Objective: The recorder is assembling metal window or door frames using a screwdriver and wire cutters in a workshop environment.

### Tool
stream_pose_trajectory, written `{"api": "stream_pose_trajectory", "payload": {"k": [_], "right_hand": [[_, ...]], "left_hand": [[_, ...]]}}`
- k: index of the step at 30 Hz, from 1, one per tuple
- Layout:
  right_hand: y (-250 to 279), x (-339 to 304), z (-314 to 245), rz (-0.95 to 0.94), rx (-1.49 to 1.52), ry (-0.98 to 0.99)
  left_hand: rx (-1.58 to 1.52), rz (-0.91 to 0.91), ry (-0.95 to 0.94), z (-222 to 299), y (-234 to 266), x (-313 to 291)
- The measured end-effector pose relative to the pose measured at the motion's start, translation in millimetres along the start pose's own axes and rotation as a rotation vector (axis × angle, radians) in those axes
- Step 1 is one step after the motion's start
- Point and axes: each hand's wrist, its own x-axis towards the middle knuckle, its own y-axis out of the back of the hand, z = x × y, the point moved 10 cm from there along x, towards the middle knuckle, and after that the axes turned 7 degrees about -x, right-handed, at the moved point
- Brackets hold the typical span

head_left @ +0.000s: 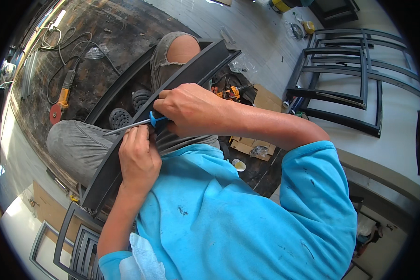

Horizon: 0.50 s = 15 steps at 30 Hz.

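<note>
My right elbow juts out, right hand [184, 109] wrapped round the screwdriver [144, 122]; left hand [137, 154], fingers curled at the near edge of the frame [103, 179], hold unclear.

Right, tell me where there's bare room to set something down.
Dark floor between the grinder and the lap frame; pale floor between the plastic and stacked frames. It's crowded around the drill and carton, and where the left hand, right hand and screwdriver bunch together.

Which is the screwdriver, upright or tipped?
Tipped: the screwdriver shows lengthwise, its metal shaft slanting leftward from the blue handle in the right hand.
</note>
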Motion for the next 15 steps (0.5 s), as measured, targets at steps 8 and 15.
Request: {"api": "stream_pose_trajectory", "payload": {"k": [8, 15], "right_hand": [[6, -10, 21, 0.021, 0.138, -0.052], [30, -24, 65, 0.047, 0.073, -0.111]], "left_hand": [[-0.024, -0.042, -0.081, 11, -7, 15], [-0.02, -0.062, -0.149, 28, -34, 58]]}}
